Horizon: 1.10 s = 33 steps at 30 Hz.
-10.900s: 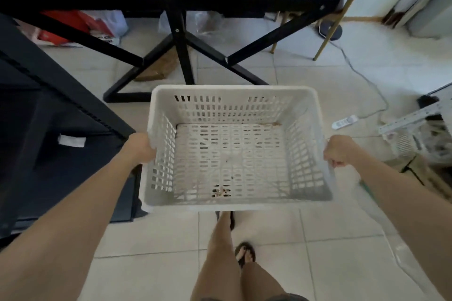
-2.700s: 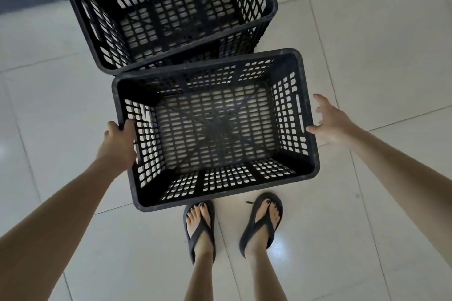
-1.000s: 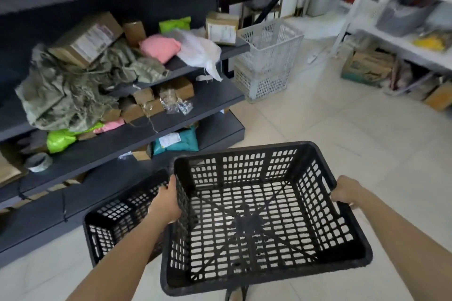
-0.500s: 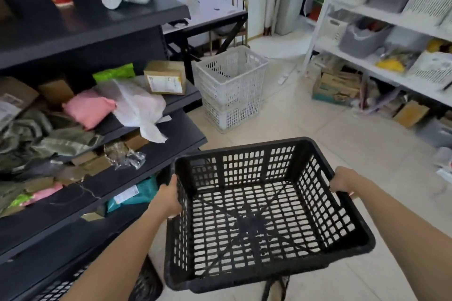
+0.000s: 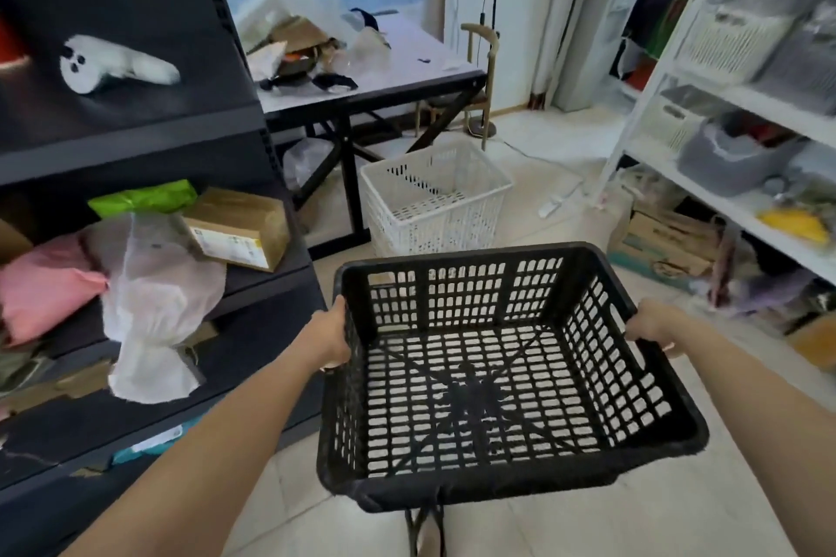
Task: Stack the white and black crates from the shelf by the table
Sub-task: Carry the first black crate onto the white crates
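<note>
- dark shelf (image 5: 135, 136) off to the left of the grip, full of parcels
- left hand (image 5: 329, 337) clamped on the black crate (image 5: 497, 380)'s left rim
- white crates (image 5: 434, 199) stacked beyond it, by the table (image 5: 384, 77)
- right hand (image 5: 651, 326) gripping the right rim, crate held off the floor

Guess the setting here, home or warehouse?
Likely a small stockroom or packing room, perhaps in a home: a dark shelf with parcels, a white rack of bins, and a cluttered table. Both hands hold a black crate.
</note>
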Each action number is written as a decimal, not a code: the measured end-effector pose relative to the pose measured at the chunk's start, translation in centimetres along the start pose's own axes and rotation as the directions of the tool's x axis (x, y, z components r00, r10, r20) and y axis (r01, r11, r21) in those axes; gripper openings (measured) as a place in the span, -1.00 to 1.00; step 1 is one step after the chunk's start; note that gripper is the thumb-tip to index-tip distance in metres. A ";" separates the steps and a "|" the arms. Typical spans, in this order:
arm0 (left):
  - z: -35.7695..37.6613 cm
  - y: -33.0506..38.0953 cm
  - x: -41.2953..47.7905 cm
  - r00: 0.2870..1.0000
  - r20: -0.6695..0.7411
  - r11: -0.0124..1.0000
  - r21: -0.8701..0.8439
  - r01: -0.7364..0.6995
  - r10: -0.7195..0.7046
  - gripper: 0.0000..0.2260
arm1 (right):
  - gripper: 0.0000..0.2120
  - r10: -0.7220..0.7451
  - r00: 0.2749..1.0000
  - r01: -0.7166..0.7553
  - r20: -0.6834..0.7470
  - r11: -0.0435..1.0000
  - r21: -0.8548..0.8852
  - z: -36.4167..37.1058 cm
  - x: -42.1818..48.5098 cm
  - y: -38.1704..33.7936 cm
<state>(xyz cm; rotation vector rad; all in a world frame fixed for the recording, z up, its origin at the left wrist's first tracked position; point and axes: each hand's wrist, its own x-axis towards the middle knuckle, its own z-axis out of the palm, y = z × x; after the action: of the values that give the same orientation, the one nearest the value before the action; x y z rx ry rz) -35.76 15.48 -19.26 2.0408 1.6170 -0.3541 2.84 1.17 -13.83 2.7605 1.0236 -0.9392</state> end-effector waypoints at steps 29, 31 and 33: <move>-26.1 18.3 42.5 0.900 -0.278 0.924 -0.286 0.255 -0.335 -0.25 | -0.82 -0.428 0.904 0.382 -0.022 0.828 -0.410 -34.9 50.5 -32.2; -26.6 17.8 45.7 0.890 -0.264 0.908 -0.302 0.289 -0.371 -0.23 | -0.88 -0.435 0.900 0.394 -0.016 0.831 -0.392 -35.2 53.9 -34.8; -27.2 17.1 47.8 0.886 -0.270 0.909 -0.289 0.299 -0.377 -0.22 | -0.86 -0.437 0.899 0.394 -0.019 0.828 -0.400 -35.1 56.2 -36.4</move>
<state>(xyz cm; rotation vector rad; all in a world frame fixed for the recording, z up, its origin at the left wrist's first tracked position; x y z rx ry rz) -9.91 66.89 -16.47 1.6901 2.1123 0.0639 32.66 70.56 -11.06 2.3189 1.6738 -0.5318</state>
